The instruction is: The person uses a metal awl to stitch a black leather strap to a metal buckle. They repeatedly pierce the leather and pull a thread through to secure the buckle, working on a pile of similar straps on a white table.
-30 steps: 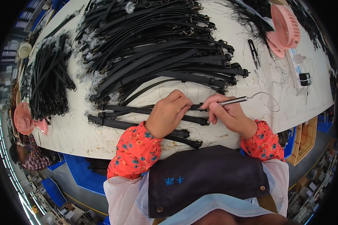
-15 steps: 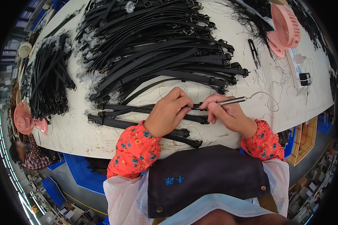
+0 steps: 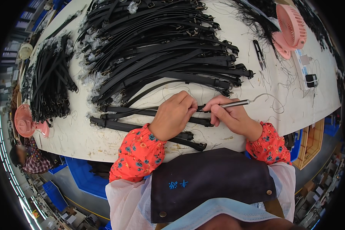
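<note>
A: State of each grip?

B: Left hand [image 3: 173, 116]: narrow, thumb and fingers pinched together on a black strap [image 3: 200, 109]. Right hand [image 3: 230, 116]: closed around a pen-shaped tool [image 3: 235, 104], its smooth metal barrel slanting up to the right. A thin cord [image 3: 281, 102] curves away from its rear end.

A: Position of the strap?

B: Between the two hands, low over the pale tabletop [image 3: 234, 142], its end by the right fingertips. Whether those fingertips press on it, I cannot tell. Two more straps lie nearer the body, partly under the left forearm.

A: Materials beyond the hands?

B: A broad strap pile [image 3: 161, 57]: flat, matte black bands, gently bowed, with metal buckles. Crinkled clear film [image 3: 92, 76] gathers at its left ends. Slim black thread snips [image 3: 259, 53] lie to the right, among loose threads.

A: Containers?

B: A blue plastic bin [image 3: 78, 178], below the tabletop on the left, holds dark pieces, kind unclear. A wooden crate [image 3: 312, 147], slatted, stands below on the right; its contents cannot be made out.
</note>
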Demonstrator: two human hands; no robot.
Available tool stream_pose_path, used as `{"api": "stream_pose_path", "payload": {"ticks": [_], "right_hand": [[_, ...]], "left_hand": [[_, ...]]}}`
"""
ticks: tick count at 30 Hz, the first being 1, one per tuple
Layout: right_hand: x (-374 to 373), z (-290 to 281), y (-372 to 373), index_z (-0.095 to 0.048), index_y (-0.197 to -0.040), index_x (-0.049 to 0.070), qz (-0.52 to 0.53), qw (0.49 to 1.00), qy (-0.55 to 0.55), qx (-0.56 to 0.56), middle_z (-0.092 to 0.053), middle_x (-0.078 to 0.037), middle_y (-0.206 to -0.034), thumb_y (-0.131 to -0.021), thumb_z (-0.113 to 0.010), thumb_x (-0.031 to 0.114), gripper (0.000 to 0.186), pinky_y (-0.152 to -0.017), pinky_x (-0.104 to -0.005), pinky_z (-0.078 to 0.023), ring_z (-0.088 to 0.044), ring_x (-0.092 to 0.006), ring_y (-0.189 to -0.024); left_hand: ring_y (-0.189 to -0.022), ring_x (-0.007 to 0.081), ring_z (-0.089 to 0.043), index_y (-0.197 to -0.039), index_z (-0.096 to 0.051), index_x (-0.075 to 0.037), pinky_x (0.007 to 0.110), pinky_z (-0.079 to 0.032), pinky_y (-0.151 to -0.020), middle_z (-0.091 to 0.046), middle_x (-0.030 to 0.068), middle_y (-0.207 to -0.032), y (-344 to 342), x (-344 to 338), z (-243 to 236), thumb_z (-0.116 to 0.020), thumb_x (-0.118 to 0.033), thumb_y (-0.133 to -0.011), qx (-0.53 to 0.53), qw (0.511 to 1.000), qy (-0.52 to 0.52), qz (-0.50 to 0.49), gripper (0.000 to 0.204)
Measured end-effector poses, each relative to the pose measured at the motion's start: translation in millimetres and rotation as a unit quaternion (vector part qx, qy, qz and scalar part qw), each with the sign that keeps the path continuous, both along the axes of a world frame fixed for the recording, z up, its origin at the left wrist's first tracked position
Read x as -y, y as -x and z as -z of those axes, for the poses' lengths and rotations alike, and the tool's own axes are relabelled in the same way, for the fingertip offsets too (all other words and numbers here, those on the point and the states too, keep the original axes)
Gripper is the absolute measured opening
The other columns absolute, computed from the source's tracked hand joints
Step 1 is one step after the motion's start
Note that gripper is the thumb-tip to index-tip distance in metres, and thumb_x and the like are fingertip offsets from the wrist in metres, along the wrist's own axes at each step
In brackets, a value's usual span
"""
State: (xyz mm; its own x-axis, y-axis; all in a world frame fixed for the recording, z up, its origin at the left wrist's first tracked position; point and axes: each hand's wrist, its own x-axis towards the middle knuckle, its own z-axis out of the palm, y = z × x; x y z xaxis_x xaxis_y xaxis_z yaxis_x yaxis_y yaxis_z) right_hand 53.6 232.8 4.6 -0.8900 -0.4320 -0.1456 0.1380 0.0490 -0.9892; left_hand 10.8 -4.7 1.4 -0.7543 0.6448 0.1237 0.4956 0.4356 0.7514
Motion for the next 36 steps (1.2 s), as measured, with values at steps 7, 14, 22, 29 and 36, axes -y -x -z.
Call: {"api": "stream_pose_path", "payload": {"ticks": [7, 14, 22, 29, 36], "right_hand": [[1.1, 1.8, 0.0, -0.066, -0.112, 0.000, 0.004, 1.000, -0.002, -0.017, -0.061, -0.005, -0.084, -0.109, -0.049, 0.029, 0.033, -0.059, -0.0234, -0.053, -0.062, -0.0082, -0.066], [1.5, 1.8, 0.6, -0.066, -0.112, 0.001, 0.004, 1.000, -0.009, -0.017, -0.062, -0.004, -0.082, -0.110, -0.049, 0.028, 0.033, -0.059, -0.0231, -0.053, -0.062, -0.0078, -0.065], [0.4, 0.1, 0.9, -0.066, -0.112, 0.001, -0.003, 1.000, -0.013, -0.020, -0.062, -0.004, -0.082, -0.110, -0.049, 0.029, 0.034, -0.060, -0.0231, -0.053, -0.062, -0.0081, -0.066], [-1.0, 1.0, -1.2, -0.065, -0.114, 0.000, 0.018, 0.999, 0.022, 0.016, -0.062, -0.004, -0.081, -0.110, -0.049, 0.028, 0.033, -0.061, -0.0241, -0.053, -0.062, -0.0085, -0.069], [-0.2, 0.7, 0.2, -0.064, -0.115, -0.001, 0.022, 0.999, 0.017, 0.015, -0.063, -0.005, -0.081, -0.109, -0.050, 0.028, 0.032, -0.062, -0.0243, -0.054, -0.063, -0.0089, -0.070]], "left_hand": [[-0.080, 0.0309, -0.062, -0.094, -0.061, -0.003, 0.039, -0.049, -0.069, -0.059, 0.0111, -0.090, 0.6, 0.4, -0.2, -0.068, 0.001, -0.086, 0.003, 1.000, -0.006, 0.002, 0.012], [-0.079, 0.0310, -0.062, -0.095, -0.062, -0.003, 0.039, -0.049, -0.069, -0.059, 0.0113, -0.090, 1.2, 1.1, 0.3, -0.068, 0.001, -0.086, 0.011, 1.000, -0.010, 0.005, 0.011], [-0.074, 0.0302, -0.062, -0.099, -0.062, -0.002, 0.038, -0.049, -0.066, -0.062, 0.0115, -0.088, 1.1, 0.6, 2.6, -0.068, 0.001, -0.088, 0.020, 0.999, -0.034, -0.025, 0.012], [-0.065, 0.0214, -0.061, -0.105, -0.069, -0.003, 0.032, -0.048, -0.059, -0.064, 0.0091, -0.086, -1.3, -3.8, -1.7, -0.070, 0.000, -0.089, 0.013, 0.998, -0.035, -0.041, 0.017], [-0.063, 0.0204, -0.061, -0.096, -0.071, -0.002, 0.031, -0.047, -0.057, -0.063, 0.0089, -0.084, -1.8, -4.2, 1.4, -0.071, 0.001, -0.089, 0.009, 0.998, -0.040, -0.050, 0.008]]}}
